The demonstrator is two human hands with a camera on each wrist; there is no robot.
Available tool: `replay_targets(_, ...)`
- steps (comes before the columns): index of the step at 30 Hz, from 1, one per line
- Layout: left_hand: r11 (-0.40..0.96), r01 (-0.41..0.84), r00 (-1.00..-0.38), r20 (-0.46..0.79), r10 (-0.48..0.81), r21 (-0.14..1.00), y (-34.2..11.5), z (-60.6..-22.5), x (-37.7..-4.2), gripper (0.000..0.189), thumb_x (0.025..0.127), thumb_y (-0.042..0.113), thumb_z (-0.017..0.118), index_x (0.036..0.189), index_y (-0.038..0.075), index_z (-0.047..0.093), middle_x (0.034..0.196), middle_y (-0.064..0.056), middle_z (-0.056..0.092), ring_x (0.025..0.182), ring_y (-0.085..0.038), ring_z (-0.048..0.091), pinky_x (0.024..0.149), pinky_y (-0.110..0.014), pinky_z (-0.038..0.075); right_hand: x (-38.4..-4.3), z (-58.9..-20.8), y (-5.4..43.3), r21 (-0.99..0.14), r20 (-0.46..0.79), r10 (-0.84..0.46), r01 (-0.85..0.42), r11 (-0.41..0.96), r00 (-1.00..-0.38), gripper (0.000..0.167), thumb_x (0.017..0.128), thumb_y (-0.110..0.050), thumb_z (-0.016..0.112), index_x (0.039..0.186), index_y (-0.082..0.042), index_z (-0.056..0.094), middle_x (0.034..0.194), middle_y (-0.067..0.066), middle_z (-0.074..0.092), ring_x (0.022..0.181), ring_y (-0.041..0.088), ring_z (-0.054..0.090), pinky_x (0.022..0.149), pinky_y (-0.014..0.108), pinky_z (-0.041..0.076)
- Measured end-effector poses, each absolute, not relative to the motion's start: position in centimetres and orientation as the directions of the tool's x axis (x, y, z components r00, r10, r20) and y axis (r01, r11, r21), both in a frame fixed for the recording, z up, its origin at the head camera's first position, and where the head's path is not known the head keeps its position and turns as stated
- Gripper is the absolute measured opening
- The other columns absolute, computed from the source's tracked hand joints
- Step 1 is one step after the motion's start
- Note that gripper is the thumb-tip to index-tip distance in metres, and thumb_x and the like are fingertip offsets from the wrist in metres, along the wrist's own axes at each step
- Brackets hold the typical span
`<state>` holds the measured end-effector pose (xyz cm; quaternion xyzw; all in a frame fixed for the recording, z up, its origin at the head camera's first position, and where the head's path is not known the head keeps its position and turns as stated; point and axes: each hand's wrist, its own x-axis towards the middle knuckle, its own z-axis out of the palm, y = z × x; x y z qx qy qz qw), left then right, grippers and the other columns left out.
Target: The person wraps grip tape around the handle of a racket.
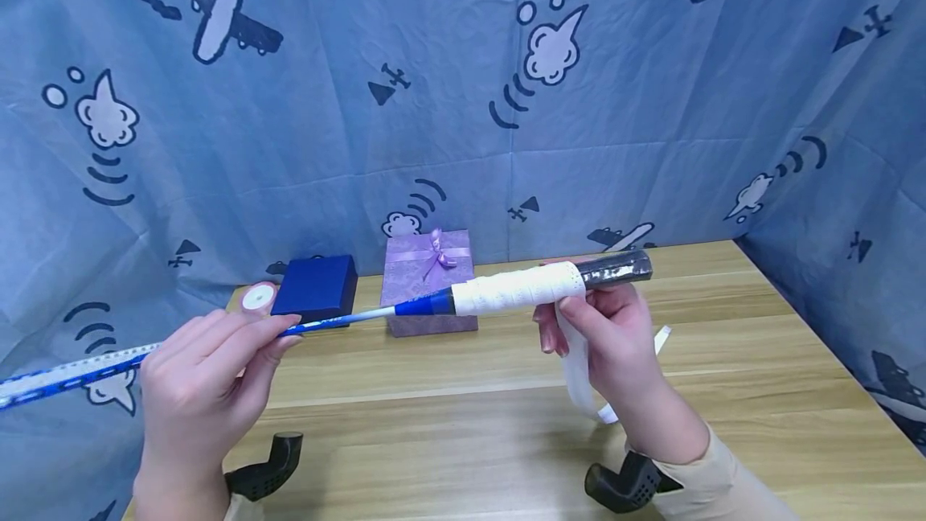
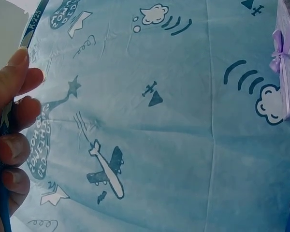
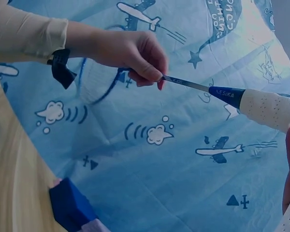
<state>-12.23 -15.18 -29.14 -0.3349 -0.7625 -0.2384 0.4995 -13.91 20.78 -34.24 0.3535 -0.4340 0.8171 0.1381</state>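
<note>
A blue-and-white badminton racket [image 1: 372,314] is held in the air over the table, its handle to the right. My left hand [image 1: 210,376] grips the slim shaft near the racket head; the left wrist view shows the fingers [image 2: 14,150] curled round it. White grip tape [image 1: 517,288] winds in overlapping turns from the blue cone [image 1: 424,303] along most of the handle. Bare black handle [image 1: 618,268] shows at the butt end. At the last turn, my right hand [image 1: 618,336] pinches the tape between thumb and fingers, and a loose tail [image 1: 576,372] hangs below.
On the table [image 1: 448,441], toward the back, stand a purple gift box [image 1: 405,272] with a ribbon bow, a dark blue box [image 1: 313,286] and a white-and-pink roll [image 1: 258,297]. A blue patterned curtain [image 1: 448,151] hangs behind. Black wrist devices [image 1: 264,469] sit at both wrists.
</note>
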Motion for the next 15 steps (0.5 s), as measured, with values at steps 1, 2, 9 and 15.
replay_targets(1, 0.662, 0.749, -0.277, 0.921, 0.274, 0.029, -15.16, -29.17, -12.24, 0.042, 0.102, 0.039, 0.066, 0.087, 0.003, 0.081, 0.07, -0.007, 0.07, 0.052, -0.012, 0.042, 0.052, -0.025, 0.032, -13.84, -34.31, 20.75, -0.617, 0.686, -0.06, -0.536, -0.577, -0.725, 0.021, 0.1, 0.009, 0.053, 0.116, 0.005, 0.065, 0.082, 0.012, 0.073, 0.058, 0.02, 0.064, 0.041, 0.035, 0.035)
replay_targets(2, 0.661, 0.75, -0.275, 0.922, 0.273, 0.028, -15.11, -29.21, -12.26, 0.042, 0.102, 0.039, 0.066, 0.087, 0.003, 0.081, 0.07, -0.007, 0.07, 0.052, -0.012, 0.042, 0.051, -0.025, 0.031, -13.78, -34.38, 20.71, -0.625, 0.673, -0.037, -0.541, -0.562, -0.739, 0.016, 0.101, 0.008, 0.055, 0.112, 0.004, 0.066, 0.08, 0.012, 0.073, 0.059, 0.02, 0.065, 0.042, 0.035, 0.036)
replay_targets(9, 0.697, 0.717, -0.269, 0.924, 0.272, 0.003, -14.67, -29.26, -12.21, 0.046, 0.102, 0.043, 0.065, 0.083, 0.003, 0.079, 0.073, -0.009, 0.073, 0.048, -0.013, 0.039, 0.048, -0.024, 0.03, -13.68, -34.53, 20.48, -0.672, 0.604, 0.064, -0.551, -0.495, -0.794, 0.007, 0.1, -0.003, 0.065, 0.099, 0.004, 0.063, 0.072, 0.011, 0.07, 0.058, 0.018, 0.065, 0.044, 0.032, 0.041)
replay_targets(15, 0.645, 0.764, -0.243, 0.927, 0.285, 0.002, -14.67, -29.14, -12.3, 0.042, 0.102, 0.038, 0.066, 0.083, 0.004, 0.081, 0.07, -0.006, 0.07, 0.05, -0.013, 0.044, 0.049, -0.025, 0.034, -13.74, -34.17, 20.72, -0.668, 0.617, 0.017, -0.535, -0.517, -0.787, 0.018, 0.101, 0.003, 0.058, 0.119, 0.003, 0.063, 0.085, 0.011, 0.071, 0.063, 0.02, 0.067, 0.047, 0.029, 0.047)
